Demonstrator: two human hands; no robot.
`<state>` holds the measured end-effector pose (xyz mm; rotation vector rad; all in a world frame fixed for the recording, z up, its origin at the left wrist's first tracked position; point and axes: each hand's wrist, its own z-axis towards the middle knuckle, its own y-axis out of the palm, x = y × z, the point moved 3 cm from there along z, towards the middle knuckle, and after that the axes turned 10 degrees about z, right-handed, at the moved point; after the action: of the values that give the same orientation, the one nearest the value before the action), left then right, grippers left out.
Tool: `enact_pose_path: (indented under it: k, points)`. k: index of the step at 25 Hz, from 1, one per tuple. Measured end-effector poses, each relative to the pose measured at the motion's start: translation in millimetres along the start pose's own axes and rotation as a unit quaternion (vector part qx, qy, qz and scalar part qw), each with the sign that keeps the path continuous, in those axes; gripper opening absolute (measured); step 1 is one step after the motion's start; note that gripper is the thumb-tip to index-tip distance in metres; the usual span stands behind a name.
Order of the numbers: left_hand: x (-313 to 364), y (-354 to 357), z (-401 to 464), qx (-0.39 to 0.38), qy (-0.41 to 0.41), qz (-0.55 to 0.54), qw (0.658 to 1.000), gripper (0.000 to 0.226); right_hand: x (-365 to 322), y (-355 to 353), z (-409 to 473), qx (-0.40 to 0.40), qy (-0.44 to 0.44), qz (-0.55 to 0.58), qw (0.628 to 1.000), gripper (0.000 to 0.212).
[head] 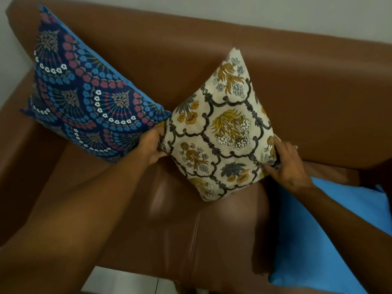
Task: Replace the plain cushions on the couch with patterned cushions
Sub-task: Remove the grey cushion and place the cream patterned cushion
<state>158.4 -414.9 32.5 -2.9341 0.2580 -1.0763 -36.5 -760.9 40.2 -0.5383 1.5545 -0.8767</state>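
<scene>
A cream cushion (222,132) with yellow flowers and a grey lattice stands on one corner against the back of the brown leather couch (212,230). My left hand (151,145) grips its left corner and my right hand (288,164) grips its right corner. A dark blue patterned cushion (84,98) with red and blue flowers leans in the couch's left corner, touching the cream one. A plain blue cushion (318,240) lies on the seat at the right, partly under my right forearm.
The couch's left armrest (12,145) rises beside the dark blue cushion. A pale wall (254,9) stands behind the backrest. Light floor tiles (118,281) show below the seat's front edge.
</scene>
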Motion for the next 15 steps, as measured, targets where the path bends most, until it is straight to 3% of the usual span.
enact_pose_path:
  k: [2, 5, 9, 12, 15]
  points:
    - [7, 1, 6, 0.006, 0.004, -0.048, 0.999, 0.038, -9, -9, 14, 0.035, -0.020, -0.028, 0.999, 0.099]
    - [7, 6, 11, 0.024, -0.002, -0.052, 0.998, 0.045, -15, -14, 26, -0.007, 0.035, -0.028, 0.999, 0.101]
    - [-3, 9, 12, 0.066, 0.018, -0.074, 0.995, 0.036, -18, -17, 29, -0.043, 0.070, -0.031, 0.996, 0.105]
    - [-9, 2, -2, 0.134, 0.035, -0.104, 0.985, 0.054, -25, -27, 19, -0.056, 0.091, -0.038, 0.994, 0.116]
    - [-34, 3, -29, 0.162, 0.020, -0.135, 0.977, 0.065, -10, -70, -14, -0.012, 0.099, -0.034, 0.994, 0.115]
